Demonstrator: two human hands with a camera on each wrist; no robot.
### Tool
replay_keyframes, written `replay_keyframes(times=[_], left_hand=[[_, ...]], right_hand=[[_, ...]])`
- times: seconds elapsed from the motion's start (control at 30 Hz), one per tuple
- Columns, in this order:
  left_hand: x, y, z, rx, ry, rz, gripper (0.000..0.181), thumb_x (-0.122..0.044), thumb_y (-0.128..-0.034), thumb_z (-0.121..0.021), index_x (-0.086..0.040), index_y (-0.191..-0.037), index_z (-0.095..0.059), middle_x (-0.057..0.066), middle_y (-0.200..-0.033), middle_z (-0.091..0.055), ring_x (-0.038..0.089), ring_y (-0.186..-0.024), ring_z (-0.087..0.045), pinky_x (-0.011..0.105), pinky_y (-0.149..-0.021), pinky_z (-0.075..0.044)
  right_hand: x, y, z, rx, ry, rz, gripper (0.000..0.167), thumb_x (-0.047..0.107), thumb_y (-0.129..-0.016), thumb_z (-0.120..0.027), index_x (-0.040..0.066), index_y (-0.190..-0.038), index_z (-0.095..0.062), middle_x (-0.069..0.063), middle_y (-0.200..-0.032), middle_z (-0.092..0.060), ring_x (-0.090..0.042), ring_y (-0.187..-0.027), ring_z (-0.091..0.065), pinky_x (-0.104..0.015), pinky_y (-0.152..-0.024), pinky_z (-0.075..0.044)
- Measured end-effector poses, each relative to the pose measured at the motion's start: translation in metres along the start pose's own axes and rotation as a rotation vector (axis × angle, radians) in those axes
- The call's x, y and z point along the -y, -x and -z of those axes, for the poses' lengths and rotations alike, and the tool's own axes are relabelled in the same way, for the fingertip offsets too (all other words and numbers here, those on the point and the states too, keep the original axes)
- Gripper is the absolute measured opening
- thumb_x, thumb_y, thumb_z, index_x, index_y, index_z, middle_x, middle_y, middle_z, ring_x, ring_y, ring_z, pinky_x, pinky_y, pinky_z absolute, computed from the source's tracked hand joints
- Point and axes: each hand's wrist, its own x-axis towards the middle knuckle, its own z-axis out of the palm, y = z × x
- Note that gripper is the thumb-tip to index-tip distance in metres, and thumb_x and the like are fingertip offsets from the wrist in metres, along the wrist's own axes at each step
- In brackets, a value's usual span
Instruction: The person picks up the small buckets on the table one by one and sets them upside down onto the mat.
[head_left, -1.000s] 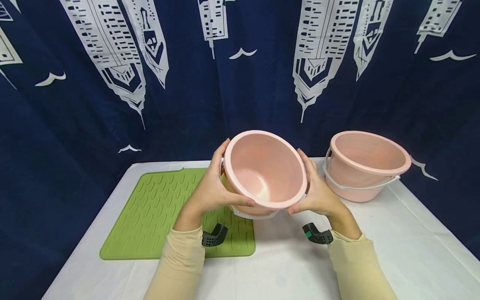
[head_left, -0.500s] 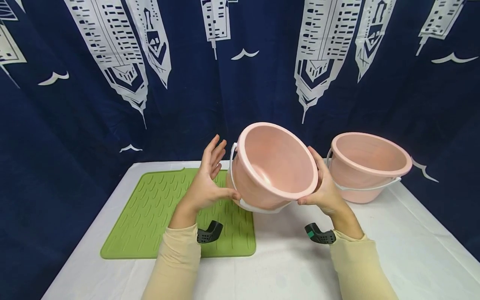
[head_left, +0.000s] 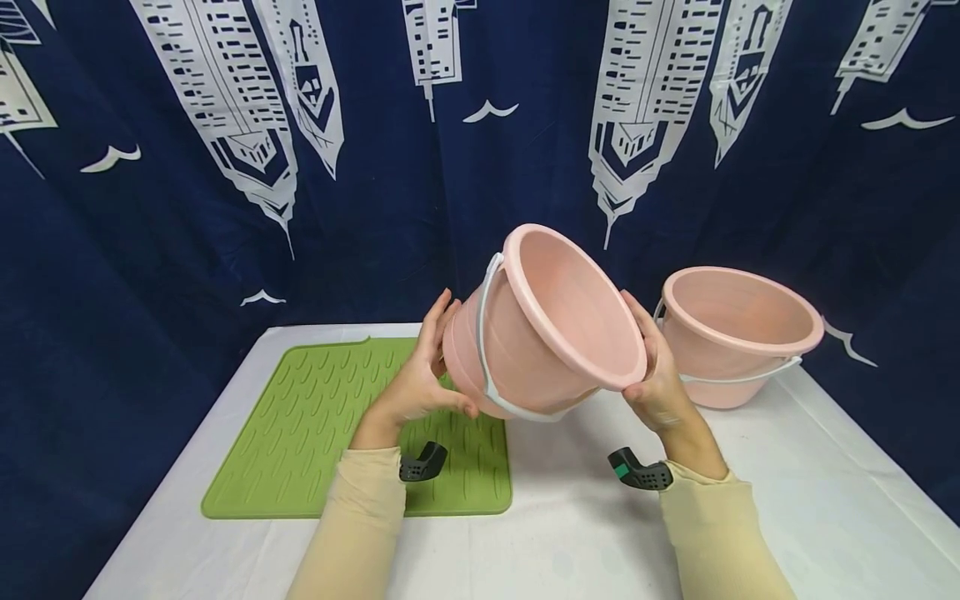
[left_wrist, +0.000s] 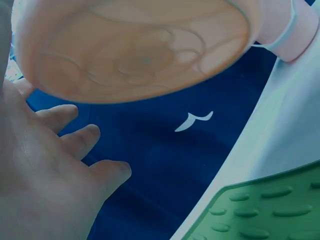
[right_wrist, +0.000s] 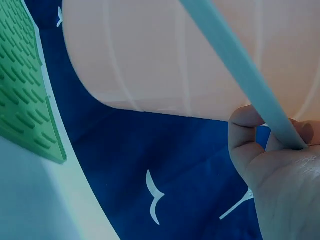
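A pink plastic bucket (head_left: 525, 354) is held above the table, tipped so its mouth points up and to the right. My right hand (head_left: 662, 387) grips its rim on the right side; the right wrist view shows curled fingers by the white handle (right_wrist: 240, 70). At the base, on the left, is my left hand (head_left: 416, 379), thumb and fingers spread around it. In the left wrist view, the bucket's round underside (left_wrist: 145, 60) sits above loosely extended fingers, with several fingertips apart from it. Whether another finger touches the base is hard to tell.
A second pink bucket (head_left: 738, 333) stands upright at the back right, close to my right hand. A green ridged mat (head_left: 300, 442) lies on the left of the white-covered table (head_left: 570, 533). Behind hangs a dark blue patterned curtain (head_left: 510, 183).
The bucket has swung from facing me to tipping rightward, its base now to the left. My left hand released the rim and moved down to the base; the right hand kept its grip.
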Motion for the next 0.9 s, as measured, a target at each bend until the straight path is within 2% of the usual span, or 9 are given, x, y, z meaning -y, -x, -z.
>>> replay_keyframes(times=[0.23, 0.4, 0.53, 0.63, 0.77, 0.9], left_hand=[[0.004, 0.001, -0.004, 0.043, 0.059, -0.007, 0.157, -0.052, -0.0491, -0.096, -0.031, -0.16, 0.012, 0.005, -0.164, -0.013, 0.03, -0.143, -0.028, 0.038, -0.112, -0.034], [0.001, 0.001, -0.006, 0.02, 0.056, -0.034, 0.153, -0.045, -0.0531, -0.1, -0.037, -0.159, 0.009, 0.007, -0.161, -0.022, 0.03, -0.139, -0.033, 0.04, -0.109, -0.038], [-0.001, 0.001, -0.007, -0.026, 0.044, -0.052, 0.145, -0.042, -0.0549, -0.101, -0.036, -0.159, 0.0, 0.008, -0.156, -0.028, 0.03, -0.133, -0.037, 0.041, -0.103, -0.044], [-0.002, 0.001, -0.007, -0.057, 0.039, -0.06, 0.143, -0.042, -0.0554, -0.1, -0.034, -0.159, -0.003, 0.009, -0.154, -0.03, 0.032, -0.13, -0.04, 0.044, -0.098, -0.048], [-0.004, 0.002, -0.005, -0.084, 0.018, -0.058, 0.14, -0.044, -0.0562, -0.099, -0.033, -0.159, -0.005, 0.01, -0.152, -0.031, 0.032, -0.128, -0.042, 0.049, -0.095, -0.05], [-0.006, 0.003, -0.003, -0.094, -0.004, -0.057, 0.14, -0.05, -0.0554, -0.098, -0.033, -0.16, -0.005, 0.011, -0.151, -0.032, 0.032, -0.126, -0.043, 0.048, -0.092, -0.051]], right_hand=[[-0.005, -0.001, 0.0, 0.061, -0.142, -0.025, 0.121, 0.019, -0.066, -0.097, 0.002, -0.157, -0.02, -0.017, -0.155, -0.037, -0.024, -0.128, -0.05, -0.031, -0.106, -0.042], [-0.007, 0.0, 0.003, 0.1, -0.135, -0.059, 0.124, 0.024, -0.069, -0.096, 0.003, -0.159, -0.014, -0.015, -0.157, -0.035, -0.023, -0.131, -0.048, -0.032, -0.109, -0.038], [-0.004, 0.002, 0.007, 0.1, 0.049, -0.116, 0.132, 0.039, -0.067, -0.095, 0.003, -0.16, -0.009, -0.012, -0.156, -0.032, -0.019, -0.132, -0.044, -0.027, -0.109, -0.037], [0.002, 0.003, 0.012, 0.083, 0.221, -0.141, 0.134, 0.047, -0.065, -0.093, 0.008, -0.161, -0.008, -0.013, -0.151, -0.026, -0.02, -0.131, -0.043, -0.026, -0.105, -0.039], [0.011, 0.004, 0.018, 0.074, 0.352, -0.12, 0.132, 0.036, -0.067, -0.095, 0.02, -0.163, -0.005, -0.014, -0.146, -0.019, -0.026, -0.133, -0.042, -0.029, -0.106, -0.039], [0.019, 0.002, 0.02, 0.105, 0.433, -0.087, 0.137, 0.024, -0.065, -0.098, 0.024, -0.163, -0.003, -0.013, -0.149, -0.019, -0.034, -0.138, -0.036, -0.033, -0.111, -0.034]])
